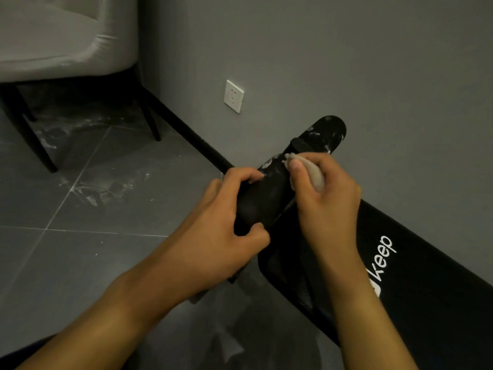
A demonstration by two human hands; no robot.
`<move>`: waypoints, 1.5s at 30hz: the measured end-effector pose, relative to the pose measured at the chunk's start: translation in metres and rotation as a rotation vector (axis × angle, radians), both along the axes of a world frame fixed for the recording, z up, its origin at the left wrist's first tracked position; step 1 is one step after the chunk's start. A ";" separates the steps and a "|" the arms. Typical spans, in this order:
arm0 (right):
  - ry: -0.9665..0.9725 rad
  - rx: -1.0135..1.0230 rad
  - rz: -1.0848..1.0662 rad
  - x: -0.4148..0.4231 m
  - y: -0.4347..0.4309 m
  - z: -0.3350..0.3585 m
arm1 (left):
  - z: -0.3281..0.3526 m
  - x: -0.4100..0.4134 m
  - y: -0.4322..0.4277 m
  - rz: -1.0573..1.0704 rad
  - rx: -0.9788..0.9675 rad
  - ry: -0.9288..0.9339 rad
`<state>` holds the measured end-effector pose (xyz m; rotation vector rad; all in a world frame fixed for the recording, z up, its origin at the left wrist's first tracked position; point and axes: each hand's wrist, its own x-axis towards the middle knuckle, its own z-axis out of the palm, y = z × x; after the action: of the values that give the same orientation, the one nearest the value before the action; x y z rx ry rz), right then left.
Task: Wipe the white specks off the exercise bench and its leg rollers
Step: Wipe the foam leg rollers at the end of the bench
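A black exercise bench (416, 265) with white lettering runs from the lower right toward the wall. At its far end lie two black foam leg rollers. My left hand (226, 225) grips the near roller (262, 198), fingers curled over its top and thumb under it. My right hand (322, 193) pinches a light cloth (316, 176) and presses it against the near roller's far end. The far roller (324, 134) beyond my hands carries white specks and smears. More white specks show on the near roller just past my left fingers.
A grey wall with a white power socket (234, 96) stands right behind the rollers. A grey upholstered chair (53, 44) on thin black legs is at the upper left. White dust marks (90, 190) lie on the dark tiled floor.
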<state>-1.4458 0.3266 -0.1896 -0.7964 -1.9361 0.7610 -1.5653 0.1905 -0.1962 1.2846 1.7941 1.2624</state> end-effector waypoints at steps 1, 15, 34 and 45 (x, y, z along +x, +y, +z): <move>0.005 -0.008 0.038 0.004 -0.010 -0.003 | -0.001 0.000 -0.001 0.008 0.010 0.064; -0.010 0.005 0.170 0.011 -0.038 -0.007 | -0.003 -0.003 -0.005 0.052 0.029 0.296; -0.065 0.027 0.015 0.007 0.008 0.000 | -0.009 -0.006 -0.002 0.023 0.090 0.610; -0.037 0.078 0.080 0.008 -0.013 -0.011 | -0.011 -0.005 -0.001 0.045 0.115 0.592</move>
<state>-1.4381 0.3131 -0.2008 -0.6937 -2.0277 0.7184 -1.5699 0.1896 -0.2075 1.8337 2.1764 1.0881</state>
